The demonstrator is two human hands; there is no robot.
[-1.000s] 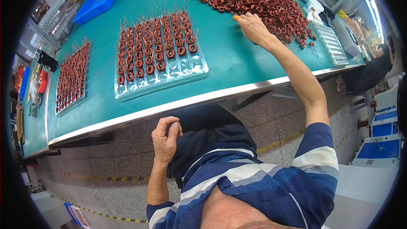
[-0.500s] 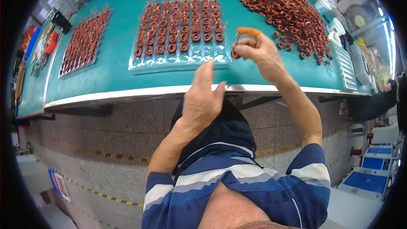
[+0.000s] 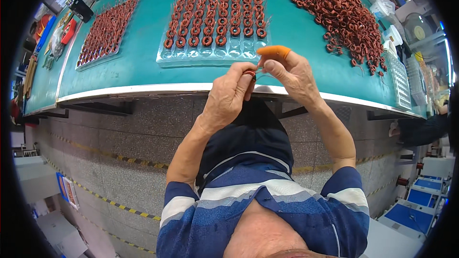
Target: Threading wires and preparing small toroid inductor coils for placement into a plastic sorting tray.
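Over the near table edge, my left hand [image 3: 224,95] is closed, its thumb and fingers pinching a red-brown wire-wound ring coil [image 3: 249,73]. Close to the coil's right side is my right hand [image 3: 299,79], with an orange finger cot [image 3: 275,51] on the index finger. Its fingertips are drawn together beside the coil; whatever lies between them is hidden. Just beyond my hands sits a clear plastic tray [image 3: 184,56] with round pockets. Rows of similar coils [image 3: 208,21] stand in it, wire ends pointing up, and the nearest pockets show bare, mainly toward the right.
A large heap of loose coils [image 3: 334,16] spreads over the green table [image 3: 143,74] at the far right. Another filled tray [image 3: 98,62] stands at left. Stacked clear trays [image 3: 401,86] lie at the right edge. A black container [image 3: 80,8] stands far left.
The coil has passed from my right hand to my left, which has closed on it. Both hands have come together near the table edge. The view has shifted slightly.
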